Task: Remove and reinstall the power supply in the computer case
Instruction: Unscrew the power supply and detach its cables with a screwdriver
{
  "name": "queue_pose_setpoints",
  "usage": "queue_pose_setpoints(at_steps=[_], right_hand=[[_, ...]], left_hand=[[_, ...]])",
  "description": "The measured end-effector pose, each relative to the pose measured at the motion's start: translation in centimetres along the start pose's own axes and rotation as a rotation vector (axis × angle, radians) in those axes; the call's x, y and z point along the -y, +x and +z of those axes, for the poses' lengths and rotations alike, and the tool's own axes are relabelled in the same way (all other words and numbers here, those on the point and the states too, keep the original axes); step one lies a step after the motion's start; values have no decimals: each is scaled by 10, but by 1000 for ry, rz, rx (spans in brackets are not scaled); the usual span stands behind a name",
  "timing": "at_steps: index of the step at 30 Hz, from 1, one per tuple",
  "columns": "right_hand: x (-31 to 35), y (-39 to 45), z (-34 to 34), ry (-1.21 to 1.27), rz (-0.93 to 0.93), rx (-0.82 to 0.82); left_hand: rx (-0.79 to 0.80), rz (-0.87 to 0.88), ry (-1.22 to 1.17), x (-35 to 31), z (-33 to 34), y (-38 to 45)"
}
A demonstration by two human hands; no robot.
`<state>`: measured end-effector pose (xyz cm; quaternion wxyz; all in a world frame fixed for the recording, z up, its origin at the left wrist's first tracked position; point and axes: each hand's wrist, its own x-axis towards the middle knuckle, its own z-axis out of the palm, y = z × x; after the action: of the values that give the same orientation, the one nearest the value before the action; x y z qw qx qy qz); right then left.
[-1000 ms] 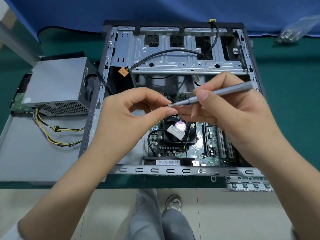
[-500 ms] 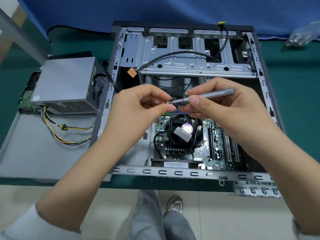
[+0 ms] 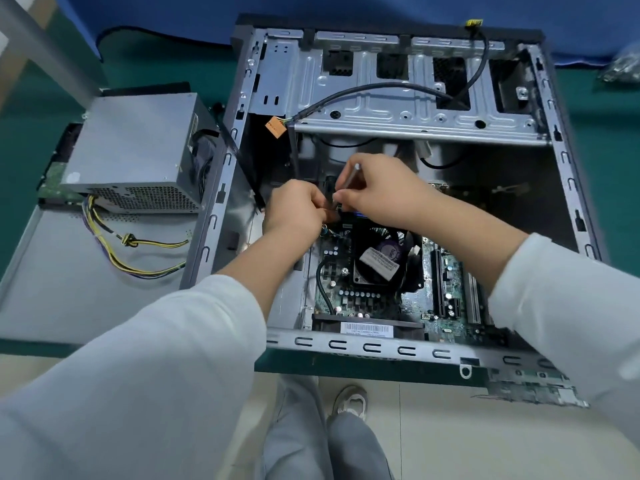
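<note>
Right hand [image 3: 377, 192] grips screwdriver [image 3: 350, 180].

A green table [image 3: 609, 140] carries the open computer case [image 3: 391, 98], a grey panel [image 3: 69, 271] and a blue cloth [image 3: 346, 8]

Power supply [image 3: 138, 150] outside, left of computer case [image 3: 398, 109].

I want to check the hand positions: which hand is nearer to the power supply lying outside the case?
Left. The left hand is inside the case, on the side toward the power supply; the right hand is beyond it, farther away.
</note>
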<state>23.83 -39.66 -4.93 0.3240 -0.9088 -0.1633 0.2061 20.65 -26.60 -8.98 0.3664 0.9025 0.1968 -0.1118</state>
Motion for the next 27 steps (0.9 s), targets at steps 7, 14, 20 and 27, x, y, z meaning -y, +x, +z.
queue_pose_setpoints(at_steps=[7,14,20,27], right_hand=[[3,9,4,-142,-87,69],[5,12,12,-354,-159,132],[2,13,14,-368,-184,153],[7,15,8,-387,-161,195]], left_hand=[[45,-29,-88,7,-1,3],[56,-92,36,6,1,4],[57,-128,77,7,3,5],[85,-158,6,11,3,8]])
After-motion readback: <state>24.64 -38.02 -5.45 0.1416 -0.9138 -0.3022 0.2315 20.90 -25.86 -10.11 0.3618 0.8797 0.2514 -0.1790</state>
